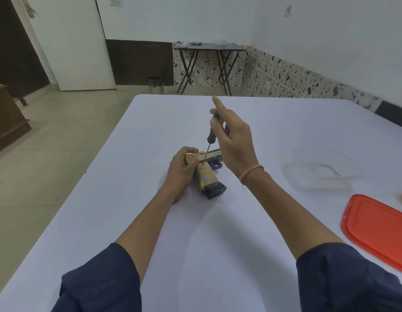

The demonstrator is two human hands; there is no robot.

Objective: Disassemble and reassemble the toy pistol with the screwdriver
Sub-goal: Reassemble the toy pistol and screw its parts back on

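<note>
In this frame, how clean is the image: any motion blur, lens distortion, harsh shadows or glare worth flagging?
Head view: the right hand is smeared at the fingertips around the screwdriver; the left hand and toy pistol are sharp. Wide-angle bending bows the table edges and the walls. Light is soft and dim, with faint shadows and no strong glare, even on the clear container.

Red lid (pixel 375 230) cut off at right edge; screwdriver (pixel 214 131) handle blurred — partly hidden behind fingers.
</note>
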